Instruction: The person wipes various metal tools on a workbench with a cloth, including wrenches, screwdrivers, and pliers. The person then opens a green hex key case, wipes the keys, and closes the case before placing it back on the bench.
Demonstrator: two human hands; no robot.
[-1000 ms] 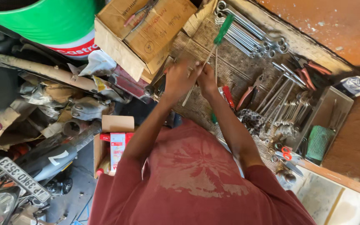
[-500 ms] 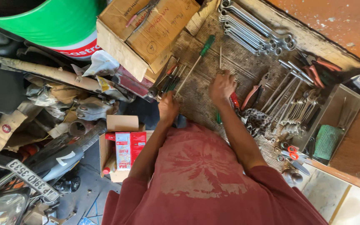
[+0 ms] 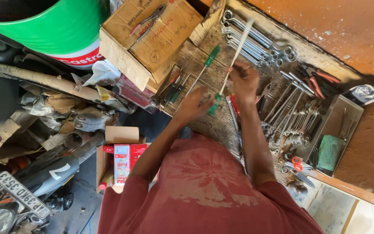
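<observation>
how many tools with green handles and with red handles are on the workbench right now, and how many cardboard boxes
Green-handled screwdrivers: 2, one lying flat, one at the left hand
Red-handled pliers: 1
Red-handled tool by right hand: 1
Red-handled scissors: 1
Cardboard boxes: 2, big, small
Total: 7

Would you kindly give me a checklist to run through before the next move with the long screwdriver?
1. Right hand grips the long screwdriver by its shaft: ok.
2. Left hand holds its green handle: cannot tell; the hand is beside the handle, but both are blurred.
3. Second screwdriver lies flat on the mat, apart from both hands: ok.
4. Shaft tip clear of the spanners: not ok; in this view it crosses over the row.
5. Pliers rest on the box, away from the hands: ok.
</observation>
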